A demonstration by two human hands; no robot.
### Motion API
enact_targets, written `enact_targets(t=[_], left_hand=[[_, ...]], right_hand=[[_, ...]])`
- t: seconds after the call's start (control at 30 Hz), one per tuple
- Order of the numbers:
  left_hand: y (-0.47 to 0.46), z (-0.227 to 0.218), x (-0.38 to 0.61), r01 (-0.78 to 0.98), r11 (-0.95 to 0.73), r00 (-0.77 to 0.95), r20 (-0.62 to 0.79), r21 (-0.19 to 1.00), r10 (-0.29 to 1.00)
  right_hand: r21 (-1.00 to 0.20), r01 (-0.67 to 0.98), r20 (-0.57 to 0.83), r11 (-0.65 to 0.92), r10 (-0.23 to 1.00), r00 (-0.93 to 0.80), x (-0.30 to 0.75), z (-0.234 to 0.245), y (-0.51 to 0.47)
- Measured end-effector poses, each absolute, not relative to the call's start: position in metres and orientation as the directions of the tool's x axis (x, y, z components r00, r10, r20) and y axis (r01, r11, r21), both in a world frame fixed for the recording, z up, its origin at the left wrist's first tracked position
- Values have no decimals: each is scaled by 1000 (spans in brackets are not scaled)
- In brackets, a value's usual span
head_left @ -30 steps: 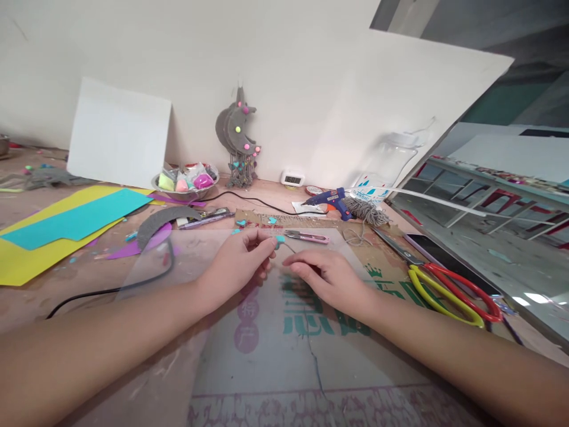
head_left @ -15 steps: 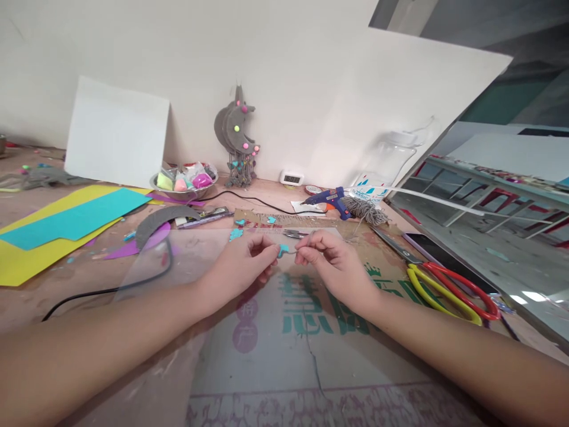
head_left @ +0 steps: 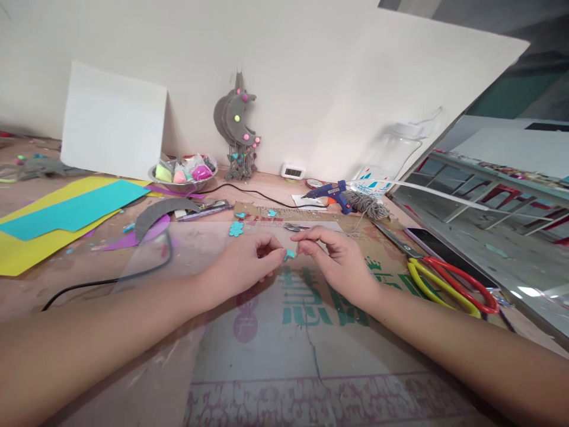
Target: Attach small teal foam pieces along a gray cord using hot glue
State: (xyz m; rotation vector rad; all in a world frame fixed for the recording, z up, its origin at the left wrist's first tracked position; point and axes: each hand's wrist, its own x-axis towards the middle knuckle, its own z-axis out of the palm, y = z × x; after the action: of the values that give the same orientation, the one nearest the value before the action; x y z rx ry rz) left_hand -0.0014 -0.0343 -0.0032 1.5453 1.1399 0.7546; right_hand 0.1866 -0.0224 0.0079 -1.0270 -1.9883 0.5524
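Observation:
My left hand (head_left: 249, 261) is closed, thumb and finger pinching a small turquoise cut-out piece (head_left: 290, 254) that looks like felt or foam. Close to its right side, my right hand (head_left: 335, 261) is also pinched shut on a thin grey string, mostly hidden by the fingertips. A loose grey string (head_left: 313, 347) trails over the clear sheet (head_left: 249, 367) below the hands. Just beyond them lie a turquoise flower cut-out (head_left: 236, 228), smaller turquoise pieces (head_left: 272, 213) and metal pliers or snips (head_left: 292, 228), partly covered by my right hand.
Scissors (head_left: 440, 279) with red and yellow handles and a phone (head_left: 448, 255) lie right. Behind are a blue glue gun (head_left: 331, 193), grey yarn (head_left: 367, 204), a small clock (head_left: 293, 171), a bowl (head_left: 184, 181) and a grey moon ornament (head_left: 235, 121). Coloured sheets (head_left: 84, 207) lie left.
The turquoise piece has shifted slightly right and turned, and my right fingertips have come nearer to it. Less string shows between the hands. The camera view has tilted slightly.

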Motion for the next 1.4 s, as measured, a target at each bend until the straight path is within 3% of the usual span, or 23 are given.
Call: enact_targets(t=[0.33, 0.5, 0.7, 0.93, 1.4], left_hand=[[-35, 7, 0, 397, -255, 373, 98, 882, 923], [-35, 3, -1, 412, -286, 409, 104, 865, 907], [-31, -1, -2, 314, -129, 392, -5, 941, 920], [-26, 1, -3, 136, -32, 358, -19, 990, 934], [-31, 1, -3, 277, -53, 323, -41, 959, 946]], right_hand=[[-671, 461, 485, 581, 814, -320, 187, 5, -19], [-683, 469, 459, 559, 829, -320, 185, 6, -19], [-643, 548, 301, 535, 834, -462, 186, 6, -12], [-760, 476, 228, 442, 867, -442, 186, 10, -13], [-761, 474, 250, 443, 874, -417, 184, 9, -15]])
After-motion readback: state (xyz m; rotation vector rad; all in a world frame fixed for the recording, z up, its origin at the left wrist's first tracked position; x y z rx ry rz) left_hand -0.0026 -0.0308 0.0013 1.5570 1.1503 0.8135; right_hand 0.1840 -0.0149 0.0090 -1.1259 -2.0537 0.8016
